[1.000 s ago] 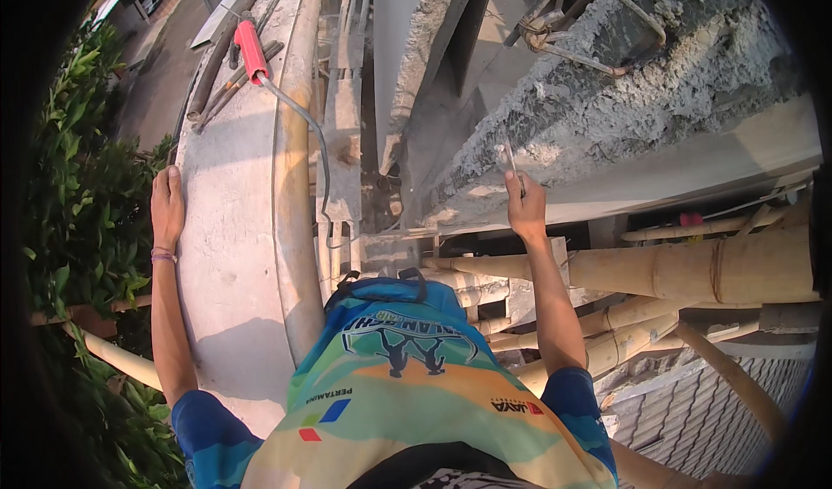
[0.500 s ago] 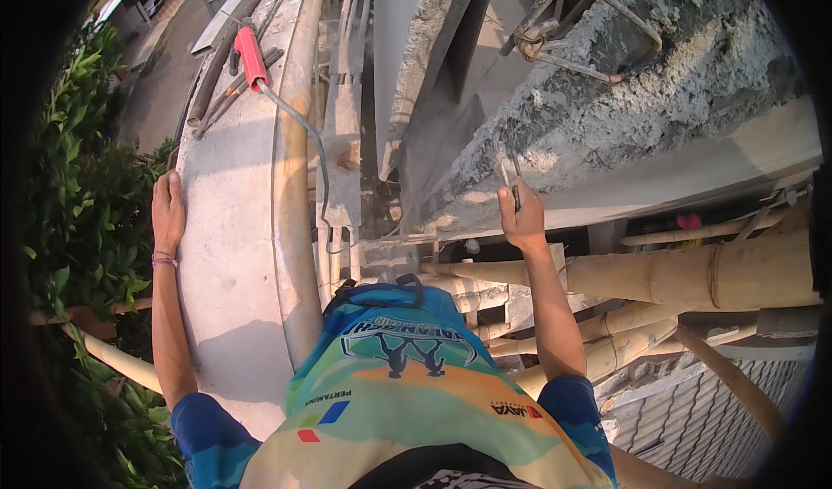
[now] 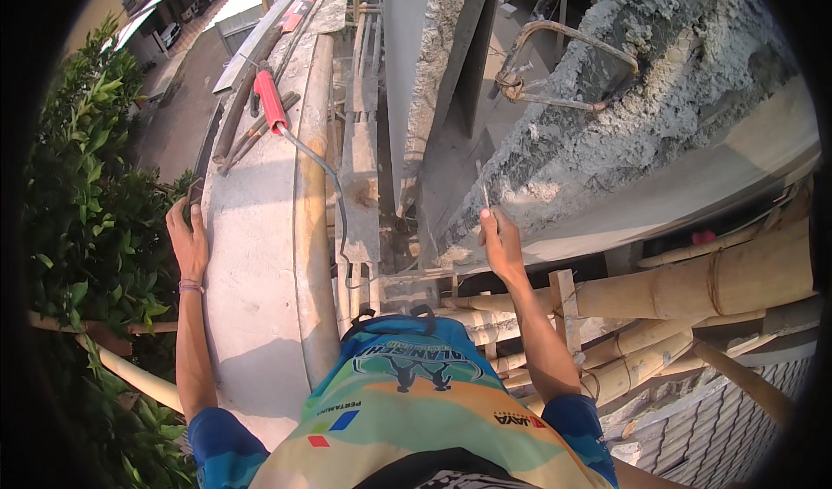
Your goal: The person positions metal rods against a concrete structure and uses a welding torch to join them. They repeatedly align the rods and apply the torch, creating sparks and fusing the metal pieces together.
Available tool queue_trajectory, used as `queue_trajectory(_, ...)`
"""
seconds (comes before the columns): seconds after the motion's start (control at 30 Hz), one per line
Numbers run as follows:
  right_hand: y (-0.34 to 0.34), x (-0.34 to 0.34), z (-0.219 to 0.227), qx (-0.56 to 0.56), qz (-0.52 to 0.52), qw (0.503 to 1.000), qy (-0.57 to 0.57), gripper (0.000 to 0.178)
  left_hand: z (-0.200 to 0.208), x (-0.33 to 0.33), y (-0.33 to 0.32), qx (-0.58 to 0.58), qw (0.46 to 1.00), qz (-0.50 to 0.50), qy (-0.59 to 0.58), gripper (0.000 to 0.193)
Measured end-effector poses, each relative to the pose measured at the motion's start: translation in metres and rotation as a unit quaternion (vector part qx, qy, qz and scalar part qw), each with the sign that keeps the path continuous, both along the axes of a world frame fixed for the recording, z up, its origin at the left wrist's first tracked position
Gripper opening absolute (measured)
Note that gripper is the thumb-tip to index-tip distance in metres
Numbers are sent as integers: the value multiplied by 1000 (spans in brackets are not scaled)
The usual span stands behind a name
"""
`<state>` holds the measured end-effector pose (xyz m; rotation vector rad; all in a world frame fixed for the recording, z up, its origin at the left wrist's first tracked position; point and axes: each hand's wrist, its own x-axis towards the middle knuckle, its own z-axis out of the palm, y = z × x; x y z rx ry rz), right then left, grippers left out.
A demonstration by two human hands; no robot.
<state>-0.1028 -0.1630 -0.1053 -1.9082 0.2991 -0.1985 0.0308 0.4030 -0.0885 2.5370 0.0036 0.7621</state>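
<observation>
My right hand (image 3: 503,245) is closed round a slim metal tool (image 3: 483,184), whose thin end points up and away. Its grip is mostly hidden by my fingers, so I cannot tell its exact kind. The tool is beside the lower edge of a rough, crumbly concrete slab (image 3: 555,177). My left hand (image 3: 189,245) lies at the outer edge of a pale concrete ledge (image 3: 251,255), with thumb and fingers apart. A short thin bent rod (image 3: 198,187) shows just beyond its fingertips. Further along the ledge lies a red welding electrode holder (image 3: 270,101) with a grey cable (image 3: 329,170).
Dark metal bars (image 3: 234,121) lie beside the electrode holder. A bent rebar loop (image 3: 568,30) sticks out of the rough concrete. Bamboo poles (image 3: 676,288) tied together run at the right, above a tiled roof (image 3: 685,420). Leafy branches (image 3: 95,203) border the ledge's left side.
The view has shifted, so the ledge appears further right and lower. My left hand's thumb now stands apart from the fingers. The tool in my right hand points more upright.
</observation>
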Motion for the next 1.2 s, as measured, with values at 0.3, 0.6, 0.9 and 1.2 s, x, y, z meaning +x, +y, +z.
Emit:
queue_trajectory(0.3,114,28,-7,529,-90,843,-30,36,114,-54,-179,26,910,-393,128,42)
queue_trajectory(0.6,94,21,35,519,-97,843,-99,33,73,-53,-341,-44,808,-548,212,36)
queue_trajectory(0.9,28,-33,60,255,-45,965,-39,49,68,-20,-364,-129,805,-511,272,32)
queue_trajectory(1.2,-46,-122,85,156,-69,985,-3,39,78,-6,-372,-114,808,-536,218,29)
